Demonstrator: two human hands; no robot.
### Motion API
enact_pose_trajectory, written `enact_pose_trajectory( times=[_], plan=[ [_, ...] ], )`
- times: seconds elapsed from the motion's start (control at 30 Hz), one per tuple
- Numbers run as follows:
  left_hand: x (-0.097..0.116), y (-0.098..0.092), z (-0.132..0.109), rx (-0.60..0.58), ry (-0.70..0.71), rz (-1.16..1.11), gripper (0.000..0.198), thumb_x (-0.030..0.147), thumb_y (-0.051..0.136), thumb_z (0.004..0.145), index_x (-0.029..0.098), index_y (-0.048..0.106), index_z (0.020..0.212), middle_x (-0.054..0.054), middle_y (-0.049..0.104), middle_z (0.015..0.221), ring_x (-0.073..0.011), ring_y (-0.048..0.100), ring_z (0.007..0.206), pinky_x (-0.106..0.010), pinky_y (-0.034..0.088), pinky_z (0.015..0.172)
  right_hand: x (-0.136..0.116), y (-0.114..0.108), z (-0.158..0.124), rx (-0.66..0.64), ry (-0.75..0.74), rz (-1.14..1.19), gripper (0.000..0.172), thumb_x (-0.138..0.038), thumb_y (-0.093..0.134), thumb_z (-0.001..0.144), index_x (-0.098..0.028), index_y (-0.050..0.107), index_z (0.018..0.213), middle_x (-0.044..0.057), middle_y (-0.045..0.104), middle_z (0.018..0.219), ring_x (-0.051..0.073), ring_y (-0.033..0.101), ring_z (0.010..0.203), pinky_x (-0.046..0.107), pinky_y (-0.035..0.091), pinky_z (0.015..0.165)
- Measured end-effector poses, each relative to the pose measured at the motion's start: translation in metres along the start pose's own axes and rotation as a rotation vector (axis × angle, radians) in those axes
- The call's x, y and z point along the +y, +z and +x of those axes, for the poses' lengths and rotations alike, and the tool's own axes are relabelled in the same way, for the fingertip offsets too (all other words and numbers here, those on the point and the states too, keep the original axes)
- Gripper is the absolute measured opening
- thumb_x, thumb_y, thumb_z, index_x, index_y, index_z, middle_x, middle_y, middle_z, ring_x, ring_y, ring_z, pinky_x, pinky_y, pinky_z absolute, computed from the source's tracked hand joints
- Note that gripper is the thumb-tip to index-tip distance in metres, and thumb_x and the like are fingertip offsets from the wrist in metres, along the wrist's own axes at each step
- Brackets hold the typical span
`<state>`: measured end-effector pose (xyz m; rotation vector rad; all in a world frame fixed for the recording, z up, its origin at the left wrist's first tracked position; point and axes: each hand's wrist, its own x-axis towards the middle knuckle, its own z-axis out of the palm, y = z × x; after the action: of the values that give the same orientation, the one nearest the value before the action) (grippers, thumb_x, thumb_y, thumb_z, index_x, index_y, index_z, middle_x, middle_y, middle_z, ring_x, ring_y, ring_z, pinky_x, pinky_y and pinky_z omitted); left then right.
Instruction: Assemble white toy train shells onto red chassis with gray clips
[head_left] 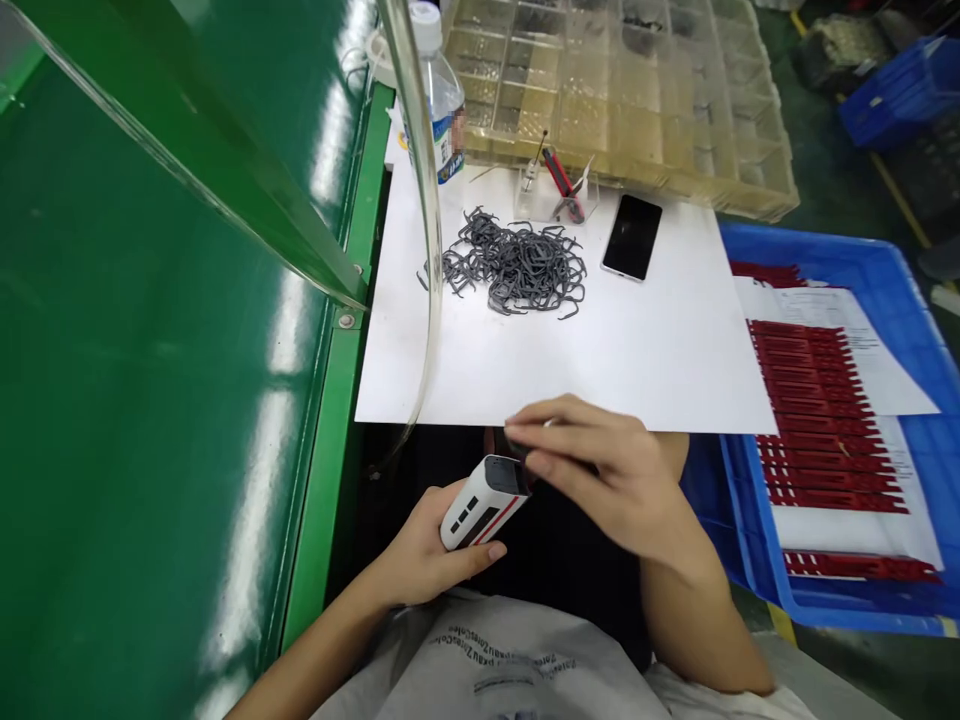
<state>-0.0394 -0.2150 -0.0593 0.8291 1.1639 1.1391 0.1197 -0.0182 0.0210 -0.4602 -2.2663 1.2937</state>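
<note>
My left hand (427, 550) is wrapped round a white handheld device (487, 500) with a red stripe, small dark windows on its side and a dark end, tilted above my lap. At that dark end is my right hand (600, 465), its fingers pinched together. Something small and dark shows at the fingertips, too hidden to name; whether it touches the device I cannot tell. Beyond my hands, a pile of thin, bent dark-grey pieces (532, 265) lies on the white sheet (600, 370).
Behind the pile are a small clear box of tools (559, 195), a phone (632, 237), a water bottle (439, 100) and a compartment tray (622, 90). To the right, a blue crate (847, 245) holds red parts (814, 410). A clear curved strip (429, 220) crosses the left side.
</note>
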Motion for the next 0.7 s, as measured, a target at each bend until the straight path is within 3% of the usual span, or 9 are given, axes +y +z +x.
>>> enact_pose_trajectory(
  times=[0.13, 0.33, 0.47, 0.7],
  plan=[
    [0.001, 0.004, 0.001, -0.02, 0.024, 0.022, 0.037, 0.052, 0.082, 0.099, 0.017, 0.074, 0.111, 0.003, 0.06, 0.066, -0.0123, 0.05, 0.055, -0.024, 0.038, 0.051, -0.028, 0.001, -0.017, -0.088, -0.075, -0.096, 0.035, -0.018, 0.069, 0.11, -0.033, 0.082, 0.139, 0.007, 0.083, 0.129, 0.021, 0.079, 0.114, 0.035, 0.071, 0.093],
    [0.0, 0.009, -0.002, -0.032, 0.029, 0.03, 0.035, 0.051, 0.081, 0.1, 0.018, 0.072, 0.108, 0.004, 0.059, 0.065, -0.0123, 0.049, 0.056, -0.024, 0.038, 0.054, -0.028, 0.008, -0.028, -0.094, -0.203, -0.294, 0.039, -0.018, 0.066, 0.111, -0.025, 0.073, 0.15, 0.012, 0.081, 0.136, 0.027, 0.077, 0.117, 0.047, 0.07, 0.096],
    [0.002, 0.011, -0.003, -0.058, 0.046, 0.021, 0.029, 0.046, 0.08, 0.101, 0.019, 0.07, 0.105, 0.005, 0.058, 0.067, -0.0116, 0.048, 0.057, -0.024, 0.038, 0.055, -0.036, 0.008, -0.036, -0.1, -0.267, -0.489, 0.037, -0.018, 0.07, 0.109, -0.016, 0.072, 0.146, 0.015, 0.083, 0.137, 0.03, 0.078, 0.118, 0.048, 0.071, 0.092],
    [0.004, 0.013, -0.006, -0.152, 0.011, 0.092, 0.028, 0.042, 0.083, 0.097, 0.018, 0.07, 0.098, 0.004, 0.055, 0.072, -0.0106, 0.043, 0.061, -0.024, 0.036, 0.056, -0.037, -0.007, -0.053, -0.14, -0.363, -0.571, 0.031, -0.019, 0.065, 0.112, -0.018, 0.075, 0.142, 0.011, 0.085, 0.132, 0.026, 0.08, 0.119, 0.044, 0.07, 0.092]
  ],
)
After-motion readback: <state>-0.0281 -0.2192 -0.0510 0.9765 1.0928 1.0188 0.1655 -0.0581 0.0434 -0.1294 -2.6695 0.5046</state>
